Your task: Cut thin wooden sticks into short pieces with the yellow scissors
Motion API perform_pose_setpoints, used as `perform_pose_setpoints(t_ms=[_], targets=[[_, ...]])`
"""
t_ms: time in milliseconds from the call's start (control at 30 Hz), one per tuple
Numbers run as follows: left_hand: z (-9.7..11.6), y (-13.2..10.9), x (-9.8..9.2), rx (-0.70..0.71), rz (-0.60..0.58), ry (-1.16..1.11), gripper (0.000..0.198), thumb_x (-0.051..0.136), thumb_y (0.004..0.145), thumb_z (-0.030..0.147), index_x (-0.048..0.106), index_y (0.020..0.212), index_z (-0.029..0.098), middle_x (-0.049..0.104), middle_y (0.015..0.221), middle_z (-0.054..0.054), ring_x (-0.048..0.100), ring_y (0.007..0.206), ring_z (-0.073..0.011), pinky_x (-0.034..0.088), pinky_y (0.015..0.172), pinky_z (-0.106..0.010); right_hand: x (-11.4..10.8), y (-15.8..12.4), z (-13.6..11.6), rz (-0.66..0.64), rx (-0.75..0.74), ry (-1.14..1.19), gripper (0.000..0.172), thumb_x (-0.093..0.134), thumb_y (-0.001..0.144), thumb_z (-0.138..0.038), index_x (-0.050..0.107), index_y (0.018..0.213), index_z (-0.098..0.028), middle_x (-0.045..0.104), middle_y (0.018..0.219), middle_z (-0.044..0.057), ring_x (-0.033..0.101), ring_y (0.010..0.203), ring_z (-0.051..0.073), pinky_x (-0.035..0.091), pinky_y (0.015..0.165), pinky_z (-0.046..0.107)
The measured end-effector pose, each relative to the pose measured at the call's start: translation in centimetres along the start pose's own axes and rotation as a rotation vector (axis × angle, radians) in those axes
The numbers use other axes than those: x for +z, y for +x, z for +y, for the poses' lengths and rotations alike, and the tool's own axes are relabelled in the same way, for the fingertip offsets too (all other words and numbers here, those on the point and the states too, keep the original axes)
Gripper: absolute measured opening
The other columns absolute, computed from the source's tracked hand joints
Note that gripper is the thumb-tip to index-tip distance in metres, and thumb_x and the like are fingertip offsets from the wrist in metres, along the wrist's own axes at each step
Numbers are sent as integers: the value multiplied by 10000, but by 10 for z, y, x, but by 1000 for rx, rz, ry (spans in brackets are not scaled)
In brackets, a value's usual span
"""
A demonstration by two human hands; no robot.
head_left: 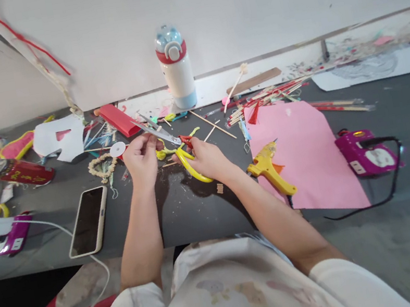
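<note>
- Yellow strand [163, 153], thin and kinked, hangs in front of the bottle [175, 68], just above the dark bench [199, 212], between the two hands.
- On my feed the left hand [142, 158] has its fingers pinched shut on one end of that strand. I judge the pinch is there to hold it taut and steady for the blades.
- Beside it, the right hand [208, 161] has its fingers curled tight through the yellow loops of the scissors [164, 135]. The blades look slightly parted and point away from the body, towards the bottle's left side, with the pivot right at the strand.
- That bottle stands upright at the back of the bench against the white wall, lid closed. Its body is opaque, so I cannot tell what is inside. It seems parked there to be out of the way of the elbows.
- A phone [88, 220] lies face up to the front left of the bottle, near the bench edge, with a white cable passing close by.
- To the front right of the bottle, a yellow glue gun [269, 168] lies on the edge of a pink paper [308, 156], nozzle over the sheet. I take the paper as a pad against drips.
- Thin sticks [269, 93] lie loose to the right of the bottle, in no holder.
</note>
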State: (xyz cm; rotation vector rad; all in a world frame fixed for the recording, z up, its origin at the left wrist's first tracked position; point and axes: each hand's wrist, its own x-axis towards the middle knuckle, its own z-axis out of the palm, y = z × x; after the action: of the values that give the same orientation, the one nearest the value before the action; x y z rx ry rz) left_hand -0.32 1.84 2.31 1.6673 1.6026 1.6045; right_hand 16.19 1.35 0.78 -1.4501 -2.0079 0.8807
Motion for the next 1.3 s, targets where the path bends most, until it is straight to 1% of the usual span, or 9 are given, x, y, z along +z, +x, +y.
perform_pose_setpoints(t_ms=[367, 700, 833, 967, 1067, 1100, 1167, 1233, 1300], targets=[[3, 2, -3, 9, -15, 15, 302, 576, 794, 462, 629, 680, 188, 613, 591, -1, 577, 537, -120, 504, 570, -279, -2, 0, 0, -30, -10, -4, 425, 465, 781, -598, 470, 892, -187, 619, 878, 74, 602, 796, 205, 414, 688, 310], [6, 3, -5, 24, -24, 35, 318, 588, 782, 477, 631, 674, 180, 603, 569, 3, 569, 526, -111, 497, 548, -264, -1, 2, -1, -58, 19, -28, 432, 432, 781, -635, 460, 816, -205, 615, 786, 47, 580, 709, 197, 383, 631, 297], [1, 4, -3, -29, -14, -25, 326, 594, 770, 509, 636, 752, 185, 608, 592, 3, 578, 530, -109, 508, 554, -264, -1, 1, -5, -70, 51, -38, 447, 435, 774, -651, 465, 791, -205, 628, 778, 58, 590, 717, 212, 387, 636, 301], [-4, 0, 8, -130, -6, -160, 405, 535, 793, 561, 610, 963, 201, 635, 688, -16, 620, 605, -124, 531, 607, -282, 1, 2, -7, -64, 98, -13, 433, 418, 794, -636, 483, 789, -208, 644, 789, 71, 603, 734, 227, 402, 645, 306], [-7, -10, 19, -182, -150, -221, 530, 555, 754, 605, 553, 1111, 214, 659, 908, -75, 660, 815, -182, 548, 705, -329, 2, 5, -4, -56, 141, 31, 429, 385, 817, -615, 510, 809, -204, 663, 844, 92, 615, 785, 246, 417, 667, 318], [-8, -15, 22, -173, -227, -229, 606, 585, 715, 625, 524, 1161, 219, 638, 1026, -102, 643, 941, -217, 547, 755, -353, 2, 6, -3, -57, 152, 56, 430, 376, 824, -605, 523, 828, -201, 667, 871, 98, 617, 809, 251, 422, 676, 322], [-9, -25, 28, -131, -376, -252, 834, 651, 595, 679, 440, 1263, 226, 544, 1224, -142, 531, 1170, -292, 509, 885, -419, 3, 7, -1, -64, 170, 130, 428, 365, 834, -584, 548, 869, -199, 671, 911, 98, 618, 840, 249, 432, 689, 325], [-9, -33, 33, -113, -497, -286, 950, 664, 543, 706, 384, 1313, 226, 461, 1318, -154, 437, 1262, -330, 429, 998, -477, 4, 7, 0, -65, 175, 204, 420, 365, 836, -568, 563, 881, -201, 670, 903, 85, 617, 825, 232, 439, 687, 320], [-6, -37, 36, -90, -589, -321, 998, 664, 522, 719, 359, 1329, 219, 442, 1326, -157, 413, 1273, -343, 380, 1042, -496, 7, 6, 0, -45, 162, 243, 408, 369, 832, -559, 568, 860, -203, 663, 856, 68, 611, 776, 211, 440, 671, 309]])
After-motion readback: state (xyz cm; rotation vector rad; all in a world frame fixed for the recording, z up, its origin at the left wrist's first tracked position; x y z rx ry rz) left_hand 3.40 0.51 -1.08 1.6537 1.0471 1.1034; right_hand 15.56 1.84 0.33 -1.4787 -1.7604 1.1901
